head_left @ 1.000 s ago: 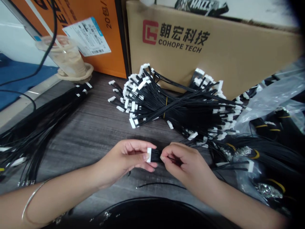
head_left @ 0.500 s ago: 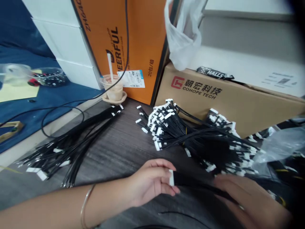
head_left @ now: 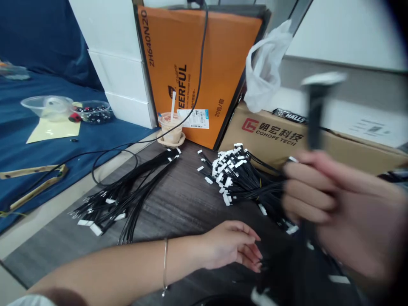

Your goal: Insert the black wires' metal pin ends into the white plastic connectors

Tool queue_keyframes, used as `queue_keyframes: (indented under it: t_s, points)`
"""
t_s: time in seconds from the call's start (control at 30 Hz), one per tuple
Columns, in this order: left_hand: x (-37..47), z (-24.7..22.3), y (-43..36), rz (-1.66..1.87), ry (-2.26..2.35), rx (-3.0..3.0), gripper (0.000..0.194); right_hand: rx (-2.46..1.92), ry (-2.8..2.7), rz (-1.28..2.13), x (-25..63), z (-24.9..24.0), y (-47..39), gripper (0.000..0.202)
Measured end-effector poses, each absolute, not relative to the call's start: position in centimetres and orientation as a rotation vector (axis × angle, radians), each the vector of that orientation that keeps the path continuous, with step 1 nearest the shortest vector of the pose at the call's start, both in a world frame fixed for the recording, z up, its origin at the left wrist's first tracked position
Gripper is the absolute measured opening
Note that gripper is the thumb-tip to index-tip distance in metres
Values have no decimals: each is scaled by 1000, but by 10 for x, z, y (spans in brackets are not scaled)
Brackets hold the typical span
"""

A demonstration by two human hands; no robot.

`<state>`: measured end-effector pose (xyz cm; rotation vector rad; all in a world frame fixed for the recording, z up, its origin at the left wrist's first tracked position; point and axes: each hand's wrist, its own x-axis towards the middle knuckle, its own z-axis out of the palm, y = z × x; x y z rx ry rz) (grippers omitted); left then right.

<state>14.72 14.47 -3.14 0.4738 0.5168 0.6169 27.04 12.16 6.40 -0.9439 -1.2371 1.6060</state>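
Note:
Raised at the right, my right hand is closed round a black cable bundle whose white connector end points up, blurred. My left hand is low in the middle, fingers curled and apart, beside blurred dark cables; no object shows between its fingers. Behind the hands lies a large pile of black cables with white connectors, partly hidden by my right hand. A second group of black cables rests on the dark table to the left.
A cup with a straw stands at the table's back edge before an orange box. A brown carton and a white plastic bag are behind the pile. A thin black cord crosses the left side. Plastic bowls sit on blue cloth.
My right hand has risen with the cable bundle. The white connector has left my left hand's fingers. The camera view has shifted, so the surroundings appear lower and further right.

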Motion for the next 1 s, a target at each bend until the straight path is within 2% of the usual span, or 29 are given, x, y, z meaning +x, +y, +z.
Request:
queue_keyframes:
  t_s: [0.03,0.13,0.2,0.23,0.3,0.4,0.5,0.63,0.77,0.9,1.0]
  points:
    - [148,-32,144,622,526,483,9,-918,-1102,1698,247,76,139,19]
    - [148,-31,143,626,544,513,9,-864,-764,1912,168,101,189,35]
    - [148,-28,141,621,549,534,12,-895,-771,1946,118,99,209,36]
    - [148,-27,141,617,550,540,16,-934,-799,1973,98,94,215,34]
    - [147,-24,140,612,547,543,25,-1042,-895,2032,70,79,221,19]
    - [146,-24,139,616,549,525,28,-1166,-1160,2112,63,63,220,26]
    - [146,-25,140,630,556,493,20,-1225,-1506,2022,86,59,218,25]
    - [146,-26,143,662,554,459,13,-1217,-2032,1607,134,60,215,22]
    - [146,-24,145,660,539,463,20,-1147,-2445,791,180,74,224,31]
    - [146,-26,146,650,522,467,20,-1023,-2650,71,213,114,266,30]
    - [145,-28,147,640,510,471,20,-1074,-2584,-356,231,148,308,39]
